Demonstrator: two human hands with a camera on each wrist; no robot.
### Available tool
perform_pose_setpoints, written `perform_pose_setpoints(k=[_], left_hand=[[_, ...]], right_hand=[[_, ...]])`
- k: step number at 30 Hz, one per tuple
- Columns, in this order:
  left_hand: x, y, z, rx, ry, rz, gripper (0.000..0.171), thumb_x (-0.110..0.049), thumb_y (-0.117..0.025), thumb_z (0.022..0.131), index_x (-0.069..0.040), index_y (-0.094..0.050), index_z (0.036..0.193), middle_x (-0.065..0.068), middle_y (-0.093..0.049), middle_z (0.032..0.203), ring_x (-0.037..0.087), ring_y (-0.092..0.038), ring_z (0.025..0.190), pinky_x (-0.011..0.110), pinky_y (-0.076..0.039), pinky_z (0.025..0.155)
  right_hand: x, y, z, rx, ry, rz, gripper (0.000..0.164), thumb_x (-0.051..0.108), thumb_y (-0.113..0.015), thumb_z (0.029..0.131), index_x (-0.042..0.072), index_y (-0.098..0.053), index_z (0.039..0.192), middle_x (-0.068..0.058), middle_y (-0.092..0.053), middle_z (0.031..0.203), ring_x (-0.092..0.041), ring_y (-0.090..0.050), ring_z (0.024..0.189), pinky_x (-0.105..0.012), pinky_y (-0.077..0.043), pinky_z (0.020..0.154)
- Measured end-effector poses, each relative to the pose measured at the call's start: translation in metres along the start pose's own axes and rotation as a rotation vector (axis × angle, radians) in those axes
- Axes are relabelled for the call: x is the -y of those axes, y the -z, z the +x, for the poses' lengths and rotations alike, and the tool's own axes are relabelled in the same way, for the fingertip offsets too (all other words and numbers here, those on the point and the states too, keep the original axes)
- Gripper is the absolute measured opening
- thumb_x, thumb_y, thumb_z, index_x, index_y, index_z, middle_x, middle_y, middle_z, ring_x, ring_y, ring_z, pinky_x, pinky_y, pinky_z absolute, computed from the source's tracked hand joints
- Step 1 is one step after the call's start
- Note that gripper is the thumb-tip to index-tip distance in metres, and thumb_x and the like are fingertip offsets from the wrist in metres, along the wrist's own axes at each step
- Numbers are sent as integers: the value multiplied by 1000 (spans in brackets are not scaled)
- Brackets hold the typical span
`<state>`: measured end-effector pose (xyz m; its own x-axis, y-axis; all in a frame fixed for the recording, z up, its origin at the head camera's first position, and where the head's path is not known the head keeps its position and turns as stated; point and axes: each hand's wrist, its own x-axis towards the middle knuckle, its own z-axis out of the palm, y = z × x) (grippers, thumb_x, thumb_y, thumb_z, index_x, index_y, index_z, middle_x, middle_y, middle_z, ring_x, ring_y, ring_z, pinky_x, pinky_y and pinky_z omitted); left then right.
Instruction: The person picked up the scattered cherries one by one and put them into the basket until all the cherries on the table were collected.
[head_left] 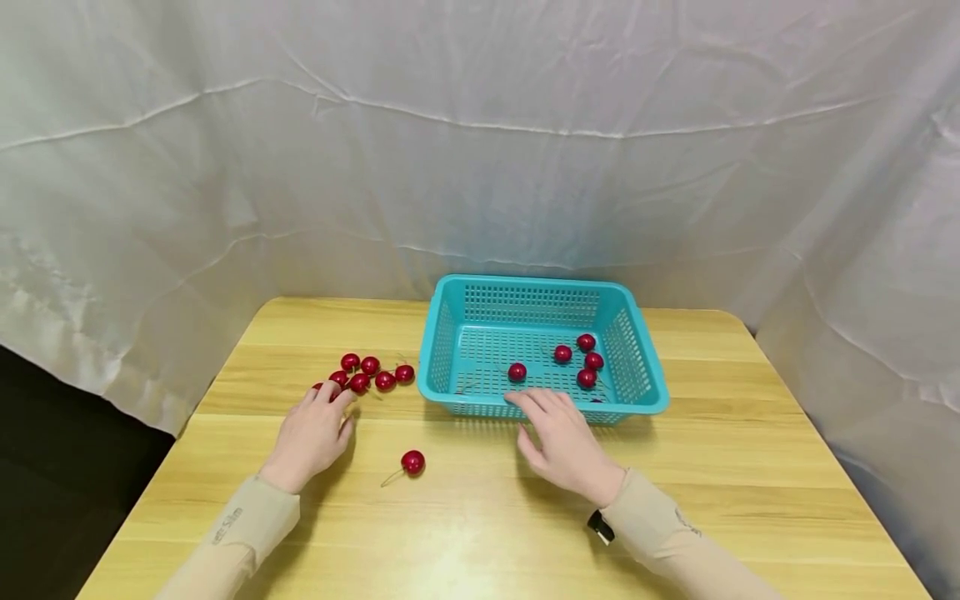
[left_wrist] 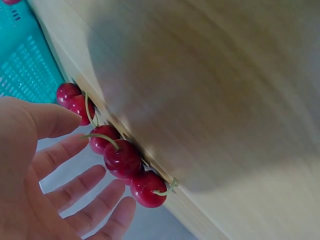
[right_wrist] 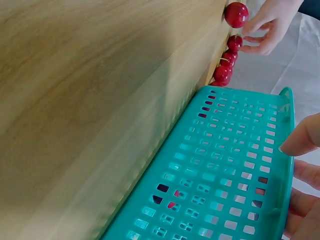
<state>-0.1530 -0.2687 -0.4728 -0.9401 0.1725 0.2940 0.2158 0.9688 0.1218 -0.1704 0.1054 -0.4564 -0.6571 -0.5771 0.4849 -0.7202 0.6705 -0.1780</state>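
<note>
My left hand [head_left: 311, 437] reaches into a group of red cherries with stems [head_left: 360, 382] at the left of the table. Its fingers are spread and fairly straight beside the cherries [left_wrist: 122, 159] in the left wrist view, with none held. Over the near rim of a turquoise basket [head_left: 431, 350] is my right hand [head_left: 562, 450], loosely bent, its thumb outside the wall. In the right wrist view that thumb [right_wrist: 302, 137] overlaps the rim; whether it touches is unclear. Several cherries [head_left: 562, 354] lie inside the basket, mostly toward the right.
A single cherry [head_left: 412, 462] lies on the wooden table [head_left: 465, 533] between the hands, its stem pointing toward the near left. Pale cloth [head_left: 525, 183] hangs behind the table and along its sides.
</note>
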Motion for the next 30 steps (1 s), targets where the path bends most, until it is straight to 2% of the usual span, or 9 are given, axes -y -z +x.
perform_pose_setpoints(k=[4,11,16,22,30], left_hand=[[2,-2,6,-5,-10,8,25,-12,-70,89,-7,-66,113,16,-59,108,34,-56,86,48,-53,66],[1,-3,14,43,20,5,24,-13,-68,91,-4,-65,114,18,-59,103,34,-55,79,48,-52,64],[-1,-4,15,90,43,23,21,-14,-67,92,-6,-66,111,19,-60,105,34,-57,79,49,-53,65],[-3,-8,13,136,32,-1,20,-11,-69,91,-4,-65,109,21,-61,107,32,-57,76,49,-55,63],[-2,-9,13,121,-5,-17,20,-6,-71,85,-3,-64,103,19,-63,97,32,-61,74,47,-56,66]], right_hand=[[0,0,1,1,-1,-2,45,11,-66,88,9,-60,133,-4,-68,123,-23,-63,116,-43,-48,97],[2,1,1,7,-1,1,46,11,-67,87,8,-60,133,-5,-68,123,-23,-63,114,-43,-48,97],[3,1,0,13,-4,0,47,10,-68,86,8,-60,133,-4,-68,123,-23,-63,114,-44,-48,97],[4,1,0,14,-11,3,46,11,-67,87,7,-60,133,-4,-68,124,-23,-63,116,-44,-46,97],[5,1,2,15,-13,6,47,13,-65,89,8,-59,135,-5,-68,126,-23,-63,117,-42,-45,97]])
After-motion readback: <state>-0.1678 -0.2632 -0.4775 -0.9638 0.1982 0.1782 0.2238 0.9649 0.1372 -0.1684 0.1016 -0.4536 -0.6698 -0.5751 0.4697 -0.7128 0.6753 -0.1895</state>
